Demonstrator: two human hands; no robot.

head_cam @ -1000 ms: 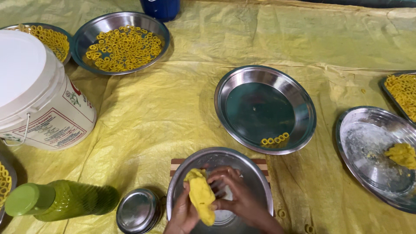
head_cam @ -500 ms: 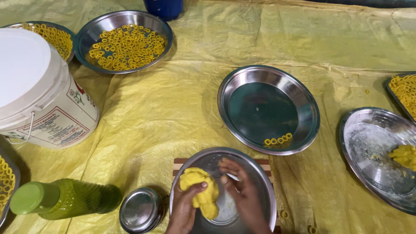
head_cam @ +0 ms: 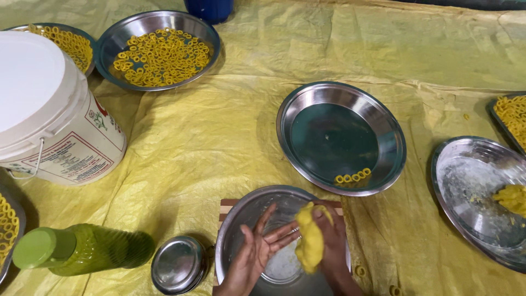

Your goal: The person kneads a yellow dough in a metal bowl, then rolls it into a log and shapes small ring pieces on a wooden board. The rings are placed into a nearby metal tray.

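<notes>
My right hand [head_cam: 333, 241] holds a lump of yellow dough [head_cam: 309, 238] upright over a steel plate [head_cam: 241, 219] that rests on a small wooden board [head_cam: 226, 207] near the bottom edge. My left hand [head_cam: 257, 253] is open beside it, fingers spread, its fingertips close to the dough. Just beyond stands a larger steel plate [head_cam: 339, 137] with a few small yellow dough rings [head_cam: 352, 177] at its near rim.
A white lidded bucket [head_cam: 49, 115] stands at left. A green bottle [head_cam: 76, 249] and a small steel lid [head_cam: 178, 264] lie at bottom left. Steel bowls of yellow rings [head_cam: 159, 49] sit at the back. A plate with leftover dough [head_cam: 512, 197] is at right. A yellow sheet [head_cam: 208, 137] covers everything.
The dough passed from between both hands into my right hand and shifted right. My left hand let go and opened flat.
</notes>
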